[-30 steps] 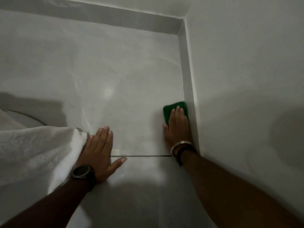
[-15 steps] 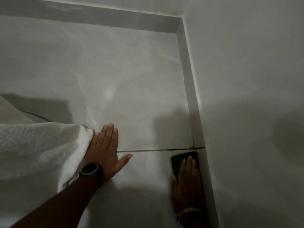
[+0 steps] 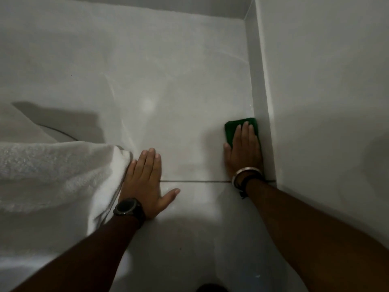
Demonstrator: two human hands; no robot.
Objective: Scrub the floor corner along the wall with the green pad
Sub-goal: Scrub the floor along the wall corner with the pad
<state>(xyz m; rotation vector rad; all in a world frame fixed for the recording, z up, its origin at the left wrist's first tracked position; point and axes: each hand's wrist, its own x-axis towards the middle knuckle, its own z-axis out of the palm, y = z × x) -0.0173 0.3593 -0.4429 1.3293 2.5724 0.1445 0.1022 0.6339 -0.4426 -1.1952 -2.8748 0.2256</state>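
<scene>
A green pad (image 3: pixel 231 128) lies flat on the pale tiled floor, its right edge against the skirting strip (image 3: pixel 260 102) of the right wall. My right hand (image 3: pixel 244 152) presses down on the pad with fingers flat and together; it covers the pad's near half. A metal bangle and dark cord circle that wrist. My left hand (image 3: pixel 147 180), with a dark watch on the wrist, rests palm down on the floor to the left, fingers spread, holding nothing.
A white towel (image 3: pixel 52 175) hangs over the left side next to my left hand. A dark grout line (image 3: pixel 193 181) runs across the floor between my hands. The right wall (image 3: pixel 326 102) meets the back wall at the far corner (image 3: pixel 249 16).
My right hand has slid the pad forward along the wall, from behind the grout line to well past it. My left hand has stayed planted.
</scene>
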